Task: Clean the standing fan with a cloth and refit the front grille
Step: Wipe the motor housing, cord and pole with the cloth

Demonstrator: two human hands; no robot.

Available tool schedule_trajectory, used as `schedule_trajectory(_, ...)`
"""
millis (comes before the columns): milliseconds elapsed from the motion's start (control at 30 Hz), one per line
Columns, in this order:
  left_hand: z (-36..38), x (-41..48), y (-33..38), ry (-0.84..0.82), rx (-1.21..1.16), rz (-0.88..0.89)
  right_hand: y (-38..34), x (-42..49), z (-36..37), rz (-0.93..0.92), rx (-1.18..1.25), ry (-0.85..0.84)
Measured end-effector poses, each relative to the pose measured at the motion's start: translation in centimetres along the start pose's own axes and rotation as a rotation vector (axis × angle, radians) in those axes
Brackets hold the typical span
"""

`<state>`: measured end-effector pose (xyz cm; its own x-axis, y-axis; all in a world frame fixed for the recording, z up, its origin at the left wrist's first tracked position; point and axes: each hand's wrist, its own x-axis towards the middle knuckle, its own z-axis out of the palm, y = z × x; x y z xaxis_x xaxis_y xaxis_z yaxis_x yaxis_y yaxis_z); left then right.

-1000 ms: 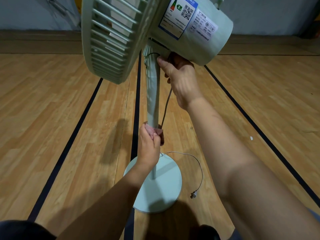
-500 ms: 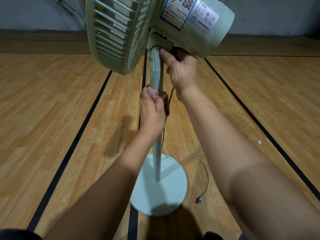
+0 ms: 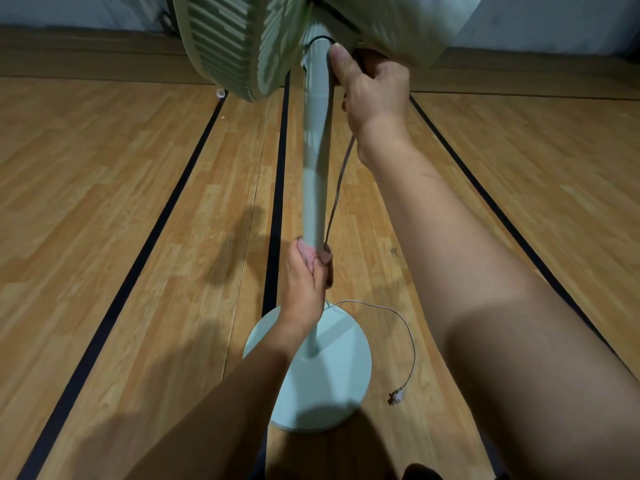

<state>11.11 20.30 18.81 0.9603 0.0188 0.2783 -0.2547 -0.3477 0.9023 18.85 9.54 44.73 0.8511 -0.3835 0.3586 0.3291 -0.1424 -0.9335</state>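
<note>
- Dim, warm indoor light; the wooden floor (image 3: 104, 202) shows orange-brown with no glare.
- Soft shadows fall on the floor left of the fan pole (image 3: 316, 161) and pool darkly along the floor's near edge.
- The fan head (image 3: 242, 39) at the top is smeared by motion blur; its slats are streaked.
- Wide-angle distortion: the black floor lines (image 3: 166, 216) splay outward, and the near forearm (image 3: 519, 306) looms oversized.

This is looking like an indoor sports hall. Black court lines (image 3: 162, 216) are running across a wooden floor (image 3: 86, 188) toward a plain wall (image 3: 86, 10).
</note>
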Motion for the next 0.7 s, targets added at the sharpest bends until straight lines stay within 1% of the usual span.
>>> schedule_trajectory(100,0.7,-1.5,-1.7,-0.017,-0.016,-0.075,0.4,0.3,-0.1,-0.013,0.012,0.011)
schedule_trajectory(200,1.0,-2.1,-2.6,-0.068,-0.114,-0.178,0.5,0.3,0.0,-0.032,0.036,0.022)
schedule_trajectory(300,0.9,-1.7,-2.7,-0.102,-0.203,-0.240,0.6,0.2,0.2,-0.028,0.065,0.017)
schedule_trajectory(433,0.6,-1.6,-2.6,-0.100,-0.112,-0.183,0.6,-0.2,0.3,0.037,0.103,-0.018)
schedule_trajectory(500,0.6,-1.6,-2.9,-0.093,-0.019,-0.115,1.2,-0.6,0.1,0.117,0.052,-0.061)
schedule_trajectory(567,0.7,-1.4,-3.5,-0.081,0.032,-0.087,2.3,-1.2,-0.3,0.198,-0.007,-0.077)
schedule_trajectory(600,0.8,-1.2,-3.7,-0.077,0.041,-0.086,2.9,-1.6,-0.6,0.177,-0.044,-0.060)
schedule_trajectory(633,0.9,-1.1,-3.9,-0.071,0.043,-0.083,3.4,-2.1,-0.9,0.092,-0.109,-0.023)
schedule_trajectory(700,1.0,-0.8,-4.1,-0.058,0.033,-0.052,4.1,-3.1,-1.3,-0.203,-0.302,0.094)
